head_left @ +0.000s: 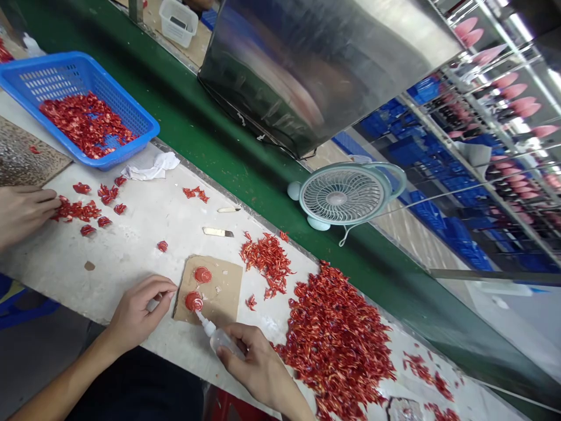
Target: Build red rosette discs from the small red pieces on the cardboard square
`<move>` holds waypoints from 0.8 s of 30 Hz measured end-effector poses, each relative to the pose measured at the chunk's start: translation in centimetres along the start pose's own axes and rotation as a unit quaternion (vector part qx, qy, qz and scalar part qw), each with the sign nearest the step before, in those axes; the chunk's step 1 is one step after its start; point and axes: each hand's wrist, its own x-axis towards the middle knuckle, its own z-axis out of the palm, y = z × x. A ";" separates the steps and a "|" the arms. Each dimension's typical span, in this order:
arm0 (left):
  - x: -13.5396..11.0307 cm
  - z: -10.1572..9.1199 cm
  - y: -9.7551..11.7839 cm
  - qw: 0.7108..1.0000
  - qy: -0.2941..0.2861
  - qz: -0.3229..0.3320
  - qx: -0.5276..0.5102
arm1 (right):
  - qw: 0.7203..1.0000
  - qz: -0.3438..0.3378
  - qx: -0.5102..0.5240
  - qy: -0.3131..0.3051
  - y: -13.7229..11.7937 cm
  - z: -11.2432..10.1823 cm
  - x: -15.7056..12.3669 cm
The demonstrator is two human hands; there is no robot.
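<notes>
My right hand (254,356) grips a small clear squeeze bottle (219,338) whose thin nozzle touches a round red piece (193,301) on a brown cardboard square (223,292). A second round red piece (202,274) lies higher on the same cardboard. My left hand (138,313) rests at the cardboard's left edge with fingers pinched beside the red piece; what it pinches is too small to make out. A large heap of small red parts (337,339) lies to the right of my right hand.
A blue basket (131,120) of red parts stands at the far left, with another person's hand (24,210) by a small cluster of red pieces (83,210). A small fan (344,196), two metal blades (218,232), a crumpled white cloth (151,169) and a green conveyor belt (210,146) lie beyond.
</notes>
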 end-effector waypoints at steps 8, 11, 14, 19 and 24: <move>0.0 0.1 -0.1 1.000 -0.001 0.001 0.000 | 0.999 0.015 -0.021 -0.038 -1.0 -0.5 0.0; 0.0 0.0 0.1 1.000 -0.005 -0.005 0.000 | 0.999 0.025 -0.013 -0.040 -1.1 -0.6 0.0; 0.1 -0.1 0.2 1.000 -0.005 -0.005 0.000 | 1.000 0.017 -0.015 -0.019 -1.0 -0.7 0.0; 0.2 0.0 0.2 1.000 -0.004 -0.003 0.002 | 0.999 0.011 -0.029 -0.023 -1.0 -0.8 0.0; 0.1 0.1 0.0 1.000 -0.005 -0.003 0.002 | 0.999 0.005 -0.030 -0.023 -1.0 -0.9 0.1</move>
